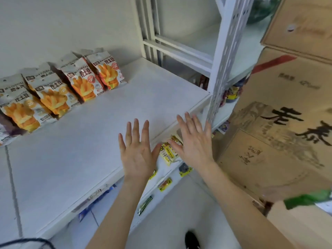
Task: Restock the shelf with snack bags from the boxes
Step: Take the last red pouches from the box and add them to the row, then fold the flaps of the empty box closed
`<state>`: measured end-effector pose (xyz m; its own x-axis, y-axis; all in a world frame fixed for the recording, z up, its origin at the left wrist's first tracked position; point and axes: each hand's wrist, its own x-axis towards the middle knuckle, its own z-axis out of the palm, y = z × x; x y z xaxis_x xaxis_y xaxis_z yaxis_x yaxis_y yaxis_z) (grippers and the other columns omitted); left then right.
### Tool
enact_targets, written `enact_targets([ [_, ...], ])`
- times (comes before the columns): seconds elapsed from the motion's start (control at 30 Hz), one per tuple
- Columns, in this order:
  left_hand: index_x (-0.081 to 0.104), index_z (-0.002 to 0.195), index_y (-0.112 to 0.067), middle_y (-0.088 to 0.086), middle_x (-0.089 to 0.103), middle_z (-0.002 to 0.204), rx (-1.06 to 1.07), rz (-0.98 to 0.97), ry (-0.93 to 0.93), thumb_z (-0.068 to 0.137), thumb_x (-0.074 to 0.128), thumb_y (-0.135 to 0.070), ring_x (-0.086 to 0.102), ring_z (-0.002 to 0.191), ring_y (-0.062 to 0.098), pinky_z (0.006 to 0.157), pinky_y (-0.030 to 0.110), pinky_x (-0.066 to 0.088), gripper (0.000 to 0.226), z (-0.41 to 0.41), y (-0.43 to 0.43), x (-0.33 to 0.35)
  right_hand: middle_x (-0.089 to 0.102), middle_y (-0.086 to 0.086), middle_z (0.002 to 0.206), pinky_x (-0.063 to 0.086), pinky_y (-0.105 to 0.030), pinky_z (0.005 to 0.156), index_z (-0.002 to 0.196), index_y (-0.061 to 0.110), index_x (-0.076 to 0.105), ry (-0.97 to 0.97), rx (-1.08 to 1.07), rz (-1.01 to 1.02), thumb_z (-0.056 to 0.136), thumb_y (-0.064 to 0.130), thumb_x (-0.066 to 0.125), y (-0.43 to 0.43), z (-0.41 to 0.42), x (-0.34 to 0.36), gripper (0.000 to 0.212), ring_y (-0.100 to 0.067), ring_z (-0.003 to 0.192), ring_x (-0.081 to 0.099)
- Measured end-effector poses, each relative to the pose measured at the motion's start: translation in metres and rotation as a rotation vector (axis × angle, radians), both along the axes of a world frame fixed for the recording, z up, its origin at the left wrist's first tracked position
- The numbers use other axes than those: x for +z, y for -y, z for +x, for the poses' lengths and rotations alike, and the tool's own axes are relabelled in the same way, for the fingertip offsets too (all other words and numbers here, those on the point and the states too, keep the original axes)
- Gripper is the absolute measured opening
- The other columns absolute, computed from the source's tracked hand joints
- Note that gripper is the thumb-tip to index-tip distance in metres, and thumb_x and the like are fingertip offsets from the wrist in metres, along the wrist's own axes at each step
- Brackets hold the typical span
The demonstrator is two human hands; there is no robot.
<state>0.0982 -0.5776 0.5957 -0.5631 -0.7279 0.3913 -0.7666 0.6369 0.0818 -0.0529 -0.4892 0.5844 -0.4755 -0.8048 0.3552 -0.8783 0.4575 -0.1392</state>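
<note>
Over the front edge of the shelf (125, 105), the left hand (137, 155) and right hand (194, 144) are hovering, fingers spread, grasping nothing; snack bags (79, 79) are leaning along its back-left edge, boxes (278, 132) standing at right.

Left edge cuts your leftmost snack bag (5, 136); right edge cuts the cardboard boxes (287, 123). Your left hand (138, 151) and right hand (194, 141) partly cover a yellow packet (168, 154) below the shelf (107, 132). The writing (98, 194) on its front edge is too blurred to read.
</note>
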Motion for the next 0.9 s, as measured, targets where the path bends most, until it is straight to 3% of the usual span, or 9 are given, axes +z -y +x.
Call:
enact_targets([
  [0.13, 0.038, 0.145, -0.015, 0.015, 0.033, 0.154, -0.18, 0.052, 0.03, 0.092, 0.035, -0.059, 0.024, 0.145, 0.033, 0.116, 0.052, 0.015, 0.069, 0.002, -0.034, -0.021, 0.038, -0.01, 0.153, 0.019, -0.058, 0.111, 0.148, 0.019, 0.036, 0.043, -0.191, -0.004, 0.091, 0.07, 0.029, -0.059, 0.023, -0.024, 0.077, -0.028, 0.143, 0.032],
  [0.27, 0.043, 0.142, -0.015, 0.015, 0.042, 0.149, -0.38, 0.089, 0.034, 0.091, 0.043, -0.055, 0.034, 0.14, 0.034, 0.113, 0.053, 0.025, 0.065, 0.008, -0.078, -0.049, 0.042, -0.01, 0.15, 0.016, -0.057, 0.11, 0.146, 0.019, 0.04, 0.075, -0.382, 0.028, 0.089, 0.067, 0.033, -0.119, 0.055, -0.049, 0.075, -0.027, 0.14, 0.036],
  [0.43, 0.049, 0.139, -0.011, 0.017, 0.045, 0.145, -0.604, 0.14, 0.079, 0.09, 0.046, -0.05, 0.039, 0.137, 0.035, 0.108, 0.055, 0.032, 0.062, 0.019, -0.142, -0.088, 0.042, -0.011, 0.15, 0.023, -0.058, 0.109, 0.145, 0.017, 0.043, 0.145, -0.571, 0.037, 0.091, 0.066, 0.032, -0.206, 0.092, -0.081, 0.074, -0.03, 0.138, 0.038],
  [0.7, 0.051, 0.136, -0.011, 0.019, 0.049, 0.141, -0.84, 0.227, 0.22, 0.089, 0.038, -0.053, 0.043, 0.133, 0.038, 0.107, 0.057, 0.035, 0.064, 0.014, -0.24, -0.135, 0.043, -0.011, 0.149, 0.03, -0.06, 0.108, 0.147, 0.017, 0.037, 0.282, -0.897, 0.213, 0.09, 0.069, 0.029, -0.337, 0.137, -0.13, 0.077, -0.031, 0.137, 0.041],
  [0.9, 0.05, 0.138, -0.012, 0.02, 0.053, 0.137, -0.928, 0.226, 0.324, 0.086, 0.058, -0.048, 0.047, 0.131, 0.038, 0.103, 0.058, 0.04, 0.064, -0.001, -0.311, -0.172, 0.045, -0.013, 0.148, 0.032, -0.06, 0.107, 0.144, 0.015, 0.042, 0.341, -0.998, 0.271, 0.09, 0.065, 0.036, -0.419, 0.148, -0.162, 0.074, -0.031, 0.136, 0.042],
])
